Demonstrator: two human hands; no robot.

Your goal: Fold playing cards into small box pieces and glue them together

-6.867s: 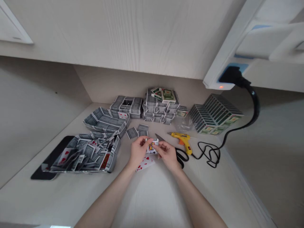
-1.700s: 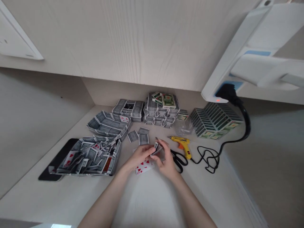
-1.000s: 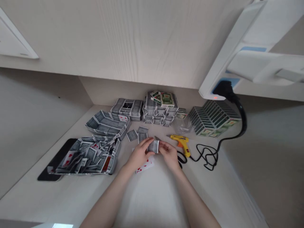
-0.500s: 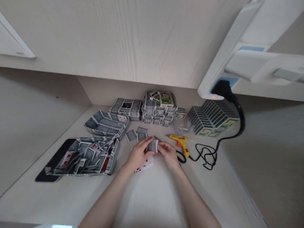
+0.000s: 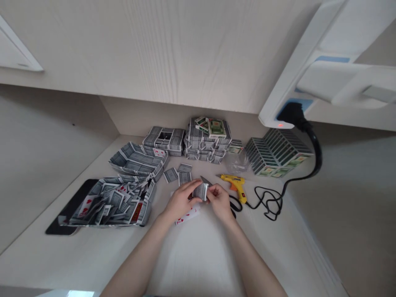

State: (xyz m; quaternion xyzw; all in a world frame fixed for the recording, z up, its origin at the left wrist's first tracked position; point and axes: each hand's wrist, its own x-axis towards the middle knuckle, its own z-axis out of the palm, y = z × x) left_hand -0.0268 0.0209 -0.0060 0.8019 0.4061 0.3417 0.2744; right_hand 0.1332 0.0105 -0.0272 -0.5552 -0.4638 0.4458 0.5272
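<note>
Left hand (image 5: 181,201) and right hand (image 5: 220,201) pinch a grey-backed card (image 5: 199,192) between their fingers, above the middle of the table (image 5: 198,255). Near its left edge, a tray (image 5: 149,207) brims with loose cards (image 5: 116,201) — toward the back edge, green packs (image 5: 217,128) top a patterned case (image 5: 202,143).

A pale desktop (image 5: 198,260) carries a card-filled tray (image 5: 149,208) and black pad (image 5: 82,190) at the frame's left, loose grey-backed cards (image 5: 170,175) and card-built boxes (image 5: 176,141) around centre, and a yellow glue gun (image 5: 235,183), scissors (image 5: 239,201) and stacked packs (image 5: 274,154) towards the right.

Grey patterned card (image 5: 200,191), white-edged, bowed, tilted, held between fingers (image 5: 190,185).
</note>
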